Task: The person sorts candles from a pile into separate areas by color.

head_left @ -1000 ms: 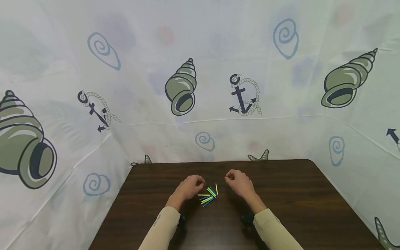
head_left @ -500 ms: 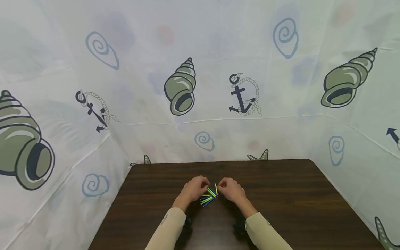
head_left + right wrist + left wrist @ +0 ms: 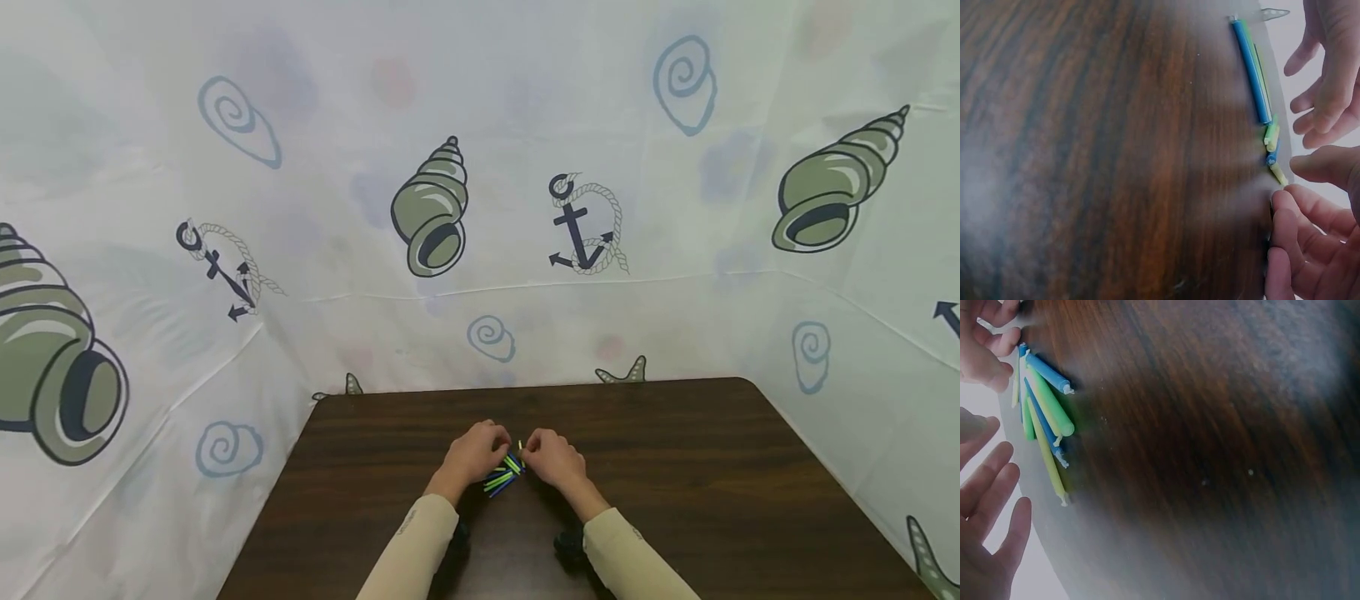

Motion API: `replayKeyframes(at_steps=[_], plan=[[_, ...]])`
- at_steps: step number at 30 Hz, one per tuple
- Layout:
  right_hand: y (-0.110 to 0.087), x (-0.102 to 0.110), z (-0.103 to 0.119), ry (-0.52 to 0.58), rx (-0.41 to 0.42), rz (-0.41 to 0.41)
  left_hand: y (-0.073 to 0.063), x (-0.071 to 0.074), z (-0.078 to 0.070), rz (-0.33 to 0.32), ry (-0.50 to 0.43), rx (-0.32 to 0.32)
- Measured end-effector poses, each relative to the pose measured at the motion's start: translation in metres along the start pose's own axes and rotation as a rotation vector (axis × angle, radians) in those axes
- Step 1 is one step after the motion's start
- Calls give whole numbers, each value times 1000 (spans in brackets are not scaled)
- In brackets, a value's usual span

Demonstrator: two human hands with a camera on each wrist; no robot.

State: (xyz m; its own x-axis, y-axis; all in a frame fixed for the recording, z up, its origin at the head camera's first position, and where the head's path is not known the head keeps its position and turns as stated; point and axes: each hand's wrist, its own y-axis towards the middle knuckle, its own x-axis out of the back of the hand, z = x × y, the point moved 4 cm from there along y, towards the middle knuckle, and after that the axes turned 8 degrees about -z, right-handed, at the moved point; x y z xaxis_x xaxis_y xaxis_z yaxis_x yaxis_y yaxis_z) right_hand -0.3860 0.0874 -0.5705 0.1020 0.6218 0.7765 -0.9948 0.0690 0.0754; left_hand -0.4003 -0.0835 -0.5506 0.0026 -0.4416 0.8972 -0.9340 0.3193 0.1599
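Note:
Several thin candles (image 3: 498, 481) in blue, green and yellow lie in a loose fan on the table, white wicks showing in the left wrist view. My left hand (image 3: 476, 453) hovers at the left of the candles, its fingers loosely bent and apart in the left wrist view, holding nothing. My right hand (image 3: 557, 459) is at the fan's right side, thumb and forefinger spread around the end of a yellow candle (image 3: 1279, 174). A gap shows between that thumb and forefinger. A blue candle (image 3: 1251, 72) lies farther along, towards the left hand.
The dark wood-grain table (image 3: 660, 500) has rounded far corners. A white cloth backdrop (image 3: 330, 208) printed with shells and anchors hangs behind it and at both sides. Dark wrist cameras (image 3: 570, 546) sit under the wrists.
Both hands have come inward to the candles, the right hand moving left to the upright yellow candle. The left hand has moved right, over part of the fan. The candles lie nearly as before.

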Motion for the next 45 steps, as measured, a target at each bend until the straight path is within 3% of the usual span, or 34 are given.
replayKeyframes(at_steps=[12,19,29,45], plan=[[1,-4,2,-48,-7,2,2,-7,5,38,-66,39],[0,-6,2,-49,-11,-13,-1,-7,9,29,-109,42],[-2,-9,0,-35,-24,-31,-2,-9,12,17,-258,26],[0,-8,2,-33,-35,-25,21,-45,47,-24,-382,75]])
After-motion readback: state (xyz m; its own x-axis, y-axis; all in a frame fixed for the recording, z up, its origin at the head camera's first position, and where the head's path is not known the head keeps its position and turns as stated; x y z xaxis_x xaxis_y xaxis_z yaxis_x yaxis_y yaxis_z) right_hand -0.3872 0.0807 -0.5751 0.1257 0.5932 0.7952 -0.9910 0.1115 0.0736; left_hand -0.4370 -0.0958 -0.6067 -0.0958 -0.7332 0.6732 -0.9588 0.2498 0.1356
